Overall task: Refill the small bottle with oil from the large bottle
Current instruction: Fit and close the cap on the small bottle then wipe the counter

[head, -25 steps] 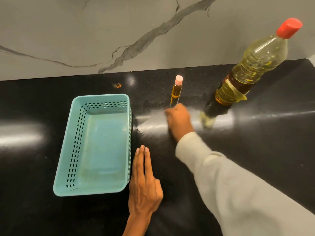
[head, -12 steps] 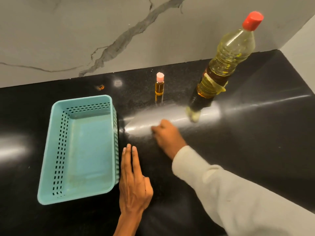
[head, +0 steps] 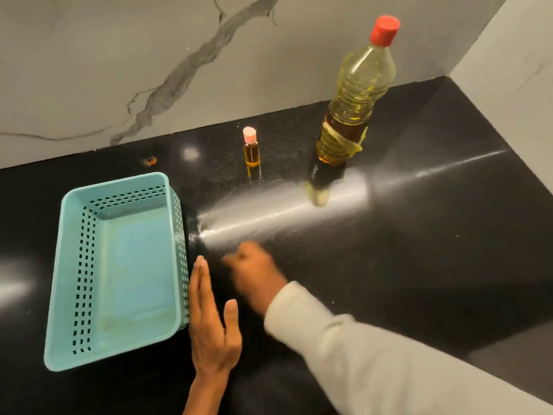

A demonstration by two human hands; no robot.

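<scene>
while both capped bottles stand untouched beyond the teal basket (head: 119, 265), small bottle (head: 251, 149) nearer it than large bottle (head: 350, 115), left hand (head: 211, 322) lies flat and empty beside it, right hand (head: 254, 274) blurred, grip unclear; pouring not begun, uncapping likely next.

A small bottle (head: 251, 148) with a pink cap is standing upright on the black worktop (head: 434, 235) near the frame's centre top, amber oil showing inside. To its right, well apart, a large bottle (head: 353, 109) with a red cap is standing, partly full. A teal basket (head: 68, 265) is sitting at left. The left hand (head: 209, 324) is lying flat just beside the basket; the right hand (head: 254, 274), blurred, is hovering loosely curled, holding nothing.
</scene>
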